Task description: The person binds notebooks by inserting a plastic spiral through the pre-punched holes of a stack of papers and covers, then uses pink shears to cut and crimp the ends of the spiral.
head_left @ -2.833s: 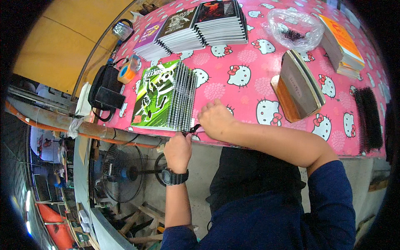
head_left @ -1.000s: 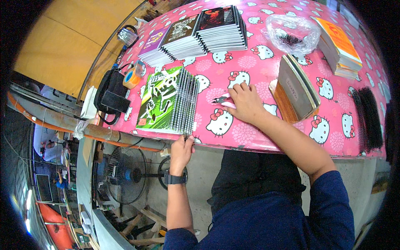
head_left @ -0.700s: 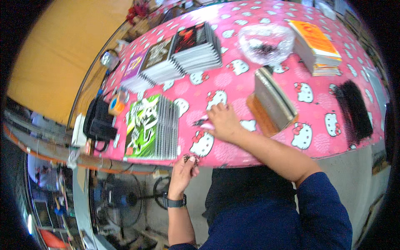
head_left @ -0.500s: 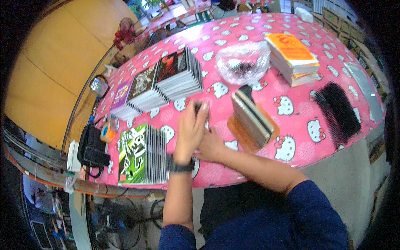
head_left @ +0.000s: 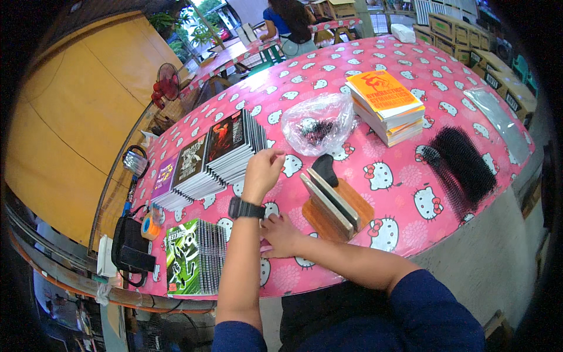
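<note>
My left hand (head_left: 263,175), a dark watch (head_left: 246,208) on its wrist, is raised over the table beside a stack of black spiral-bound books (head_left: 234,144). Its fingers curl together; whatever they may hold is hidden. Lower down, my right hand (head_left: 281,236) rests on the pink tablecloth with its fingers spread. Green-covered spiral-bound books (head_left: 190,258) stand stacked to the left of both hands. To the right is a wooden stand (head_left: 334,208) with two upright boards, a slot between them and a black curved piece behind.
A clear plastic bag (head_left: 319,123) with black bits lies behind the stand. Orange-covered books (head_left: 387,105) are piled farther right, near black plastic coils (head_left: 463,164). Brown and purple books (head_left: 164,179), orange tape (head_left: 151,227) and a black pouch (head_left: 132,249) line the left side.
The view has shifted, and a person at a far table shows now. My hands have drawn apart: the left is farther up the table, the right lies flat below it.
</note>
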`<action>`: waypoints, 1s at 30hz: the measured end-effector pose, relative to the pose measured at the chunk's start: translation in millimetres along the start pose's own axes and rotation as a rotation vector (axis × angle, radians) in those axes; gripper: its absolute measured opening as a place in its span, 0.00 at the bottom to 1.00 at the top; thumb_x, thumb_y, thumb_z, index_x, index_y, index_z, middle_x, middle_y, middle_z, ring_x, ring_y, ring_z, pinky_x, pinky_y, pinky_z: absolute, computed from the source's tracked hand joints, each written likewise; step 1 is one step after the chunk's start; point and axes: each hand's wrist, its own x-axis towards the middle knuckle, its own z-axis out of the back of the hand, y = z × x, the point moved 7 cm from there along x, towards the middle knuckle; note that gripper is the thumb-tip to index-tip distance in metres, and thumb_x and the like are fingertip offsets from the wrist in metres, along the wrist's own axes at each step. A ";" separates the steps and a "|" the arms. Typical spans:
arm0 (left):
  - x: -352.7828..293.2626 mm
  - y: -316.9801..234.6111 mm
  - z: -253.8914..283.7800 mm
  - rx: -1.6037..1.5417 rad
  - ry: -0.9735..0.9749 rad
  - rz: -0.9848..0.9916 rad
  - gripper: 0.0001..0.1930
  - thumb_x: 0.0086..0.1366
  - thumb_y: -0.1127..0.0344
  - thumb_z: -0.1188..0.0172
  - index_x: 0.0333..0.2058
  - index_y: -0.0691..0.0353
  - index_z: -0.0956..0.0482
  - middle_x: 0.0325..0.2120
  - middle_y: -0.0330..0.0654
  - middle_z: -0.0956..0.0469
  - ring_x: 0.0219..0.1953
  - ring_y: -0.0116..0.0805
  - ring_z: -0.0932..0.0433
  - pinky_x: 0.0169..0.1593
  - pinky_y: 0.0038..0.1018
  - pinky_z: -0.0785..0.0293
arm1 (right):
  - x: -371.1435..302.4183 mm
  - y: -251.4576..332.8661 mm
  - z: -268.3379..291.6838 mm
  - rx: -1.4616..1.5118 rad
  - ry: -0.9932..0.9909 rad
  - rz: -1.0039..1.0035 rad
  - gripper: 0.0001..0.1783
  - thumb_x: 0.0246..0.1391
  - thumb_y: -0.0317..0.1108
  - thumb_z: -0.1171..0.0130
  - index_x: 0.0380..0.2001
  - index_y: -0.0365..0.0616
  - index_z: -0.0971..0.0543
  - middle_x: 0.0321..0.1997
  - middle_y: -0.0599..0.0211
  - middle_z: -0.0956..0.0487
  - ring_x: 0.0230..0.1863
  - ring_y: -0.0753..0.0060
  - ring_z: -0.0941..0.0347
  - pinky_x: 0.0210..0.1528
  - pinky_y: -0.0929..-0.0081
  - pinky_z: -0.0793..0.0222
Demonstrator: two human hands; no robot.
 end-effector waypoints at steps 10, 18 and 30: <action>69.0 1.2 -55.3 0.023 -0.047 -0.338 0.09 0.55 0.75 0.50 0.34 0.65 0.22 0.33 0.52 0.22 0.37 0.45 0.23 0.43 0.34 0.29 | 7.0 14.3 -14.6 0.073 -0.092 0.039 0.37 0.40 0.54 0.42 0.51 0.42 0.33 0.55 0.49 0.36 0.58 0.48 0.44 0.54 0.40 0.50; 142.5 -41.0 -116.3 0.694 0.360 -0.086 0.71 0.24 0.47 0.25 0.63 0.40 0.69 0.64 0.52 0.62 0.63 0.65 0.60 0.55 0.66 0.51 | 8.3 -13.8 -20.4 0.239 -0.422 0.031 0.41 0.36 0.52 0.39 0.56 0.50 0.36 0.62 0.55 0.43 0.62 0.50 0.49 0.54 0.39 0.51; 161.1 -55.0 -152.4 0.389 0.384 -0.232 0.57 0.32 0.50 0.27 0.62 0.42 0.52 0.65 0.45 0.61 0.61 0.64 0.51 0.51 0.66 0.42 | 7.3 -20.9 -15.0 0.172 -0.230 -0.012 0.36 0.35 0.48 0.39 0.51 0.46 0.32 0.55 0.59 0.36 0.59 0.53 0.47 0.53 0.45 0.49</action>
